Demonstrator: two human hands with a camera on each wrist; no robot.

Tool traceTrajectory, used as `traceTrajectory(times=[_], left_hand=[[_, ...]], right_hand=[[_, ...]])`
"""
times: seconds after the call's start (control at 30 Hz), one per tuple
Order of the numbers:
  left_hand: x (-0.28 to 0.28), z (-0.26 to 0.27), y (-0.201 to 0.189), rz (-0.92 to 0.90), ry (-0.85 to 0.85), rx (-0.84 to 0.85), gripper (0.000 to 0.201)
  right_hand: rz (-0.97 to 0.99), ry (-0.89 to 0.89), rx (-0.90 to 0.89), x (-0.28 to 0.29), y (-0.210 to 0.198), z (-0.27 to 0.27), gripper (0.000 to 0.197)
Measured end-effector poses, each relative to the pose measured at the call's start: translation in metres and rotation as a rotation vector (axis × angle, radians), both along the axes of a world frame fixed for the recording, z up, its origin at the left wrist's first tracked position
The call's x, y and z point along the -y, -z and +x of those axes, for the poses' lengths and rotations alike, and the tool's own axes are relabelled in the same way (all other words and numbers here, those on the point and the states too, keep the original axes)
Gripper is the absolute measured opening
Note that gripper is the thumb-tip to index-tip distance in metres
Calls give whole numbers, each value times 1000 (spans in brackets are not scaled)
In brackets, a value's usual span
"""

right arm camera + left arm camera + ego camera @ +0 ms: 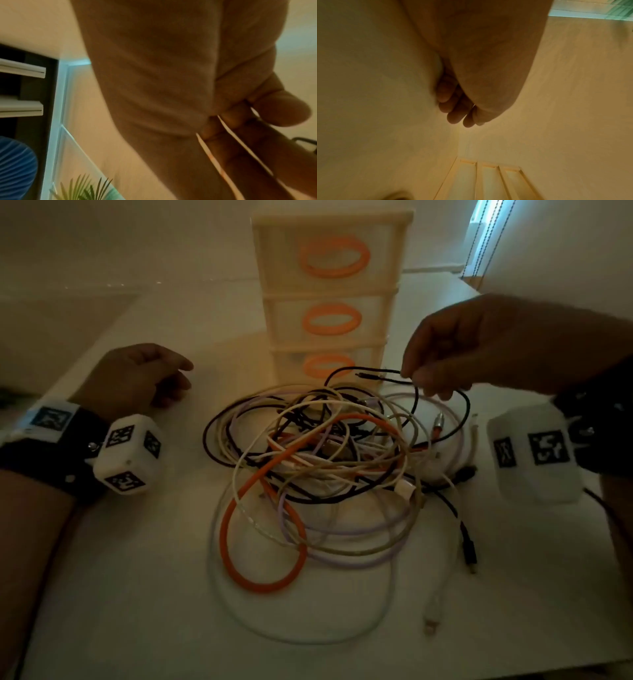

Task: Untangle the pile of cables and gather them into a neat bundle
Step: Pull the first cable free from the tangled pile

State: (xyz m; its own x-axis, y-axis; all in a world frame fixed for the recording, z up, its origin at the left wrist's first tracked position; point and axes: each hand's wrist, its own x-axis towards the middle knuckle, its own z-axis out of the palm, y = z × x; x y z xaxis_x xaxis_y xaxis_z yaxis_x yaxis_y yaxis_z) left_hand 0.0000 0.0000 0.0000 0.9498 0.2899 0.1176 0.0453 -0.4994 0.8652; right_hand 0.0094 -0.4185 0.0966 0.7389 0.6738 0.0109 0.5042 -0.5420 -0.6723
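A tangled pile of cables (pixel 329 467) lies in the middle of the white table (pixel 137 594): orange, black, cream, lilac and white strands looped over one another. My right hand (pixel 416 376) hovers over the pile's far right side and pinches a thin black cable (pixel 373 373) near its plug, lifting that end above the heap. My left hand (pixel 171 381) rests on the table to the left of the pile, fingers loosely curled, holding nothing. In the left wrist view the left hand's fingers (pixel 453 108) hang curled and empty. The right wrist view is mostly filled by the right hand's palm (pixel 171 81).
A cream drawer tower (pixel 329 302) with orange ring handles stands just behind the pile. A black plug (pixel 469 549) and a white plug (pixel 431 611) trail out at the front right. The table's right edge runs near a window blind (pixel 486 237).
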Motion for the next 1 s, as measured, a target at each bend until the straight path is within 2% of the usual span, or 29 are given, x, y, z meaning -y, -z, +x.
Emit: traceTrajectory(times=[0.07,0.23,0.33,0.43,0.47,0.57,0.63,0.73,0.8,0.83,0.93,1.0], left_hand=[[-2,-4,-3,-31,-17,0,24],[5,-9,-4,-57,-10,9,24],[19,-20,-11,-100,-7,72,25],[52,-36,-28,-84,143,219,17],[66,-42,-34,-43,242,246,16],[107,-63,-43,241,528,178,49],[127,-71,-41,410,678,159,71],[145,-70,-34,582,811,169,83],[150,-65,-29,669,840,154,73],[152,-64,-27,669,834,132,60],[153,-63,-27,551,761,170,21],[151,-63,-29,495,703,240,13]], right_hand=[[-117,-70,6,-8,5,-3,30],[-265,-156,-68,-20,29,-5,13],[-235,-178,-117,-18,34,1,20],[-150,-200,-236,-13,36,7,39],[-122,-215,-270,-11,36,7,45],[-84,-272,-297,-7,37,8,52],[-147,-295,-196,-10,38,5,47],[-260,-301,51,-21,40,1,31],[-231,-265,90,-26,41,0,19],[-206,-251,98,-27,42,1,19],[-147,-204,93,-24,43,3,24],[-109,-163,75,-23,44,4,25]])
